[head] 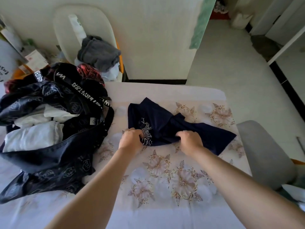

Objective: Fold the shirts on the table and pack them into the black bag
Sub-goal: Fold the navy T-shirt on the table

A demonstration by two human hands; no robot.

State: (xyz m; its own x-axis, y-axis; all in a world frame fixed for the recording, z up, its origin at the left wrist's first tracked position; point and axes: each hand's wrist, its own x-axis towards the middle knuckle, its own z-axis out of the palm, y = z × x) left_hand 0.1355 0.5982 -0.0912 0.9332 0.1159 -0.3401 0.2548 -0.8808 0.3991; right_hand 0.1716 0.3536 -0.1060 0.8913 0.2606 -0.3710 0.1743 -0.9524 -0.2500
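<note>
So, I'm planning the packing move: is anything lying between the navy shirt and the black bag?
Nothing visible. The left hand and right hand grip the navy shirt, and only bare floral tablecloth lies between it and the black bag to its left. The bag gapes open, with white clothes already inside.

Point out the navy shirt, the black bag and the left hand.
navy shirt (153, 113), head view, plain cloth above the print
black bag (49, 162), head view, near side wall
left hand (130, 139), head view, back of hand
</note>
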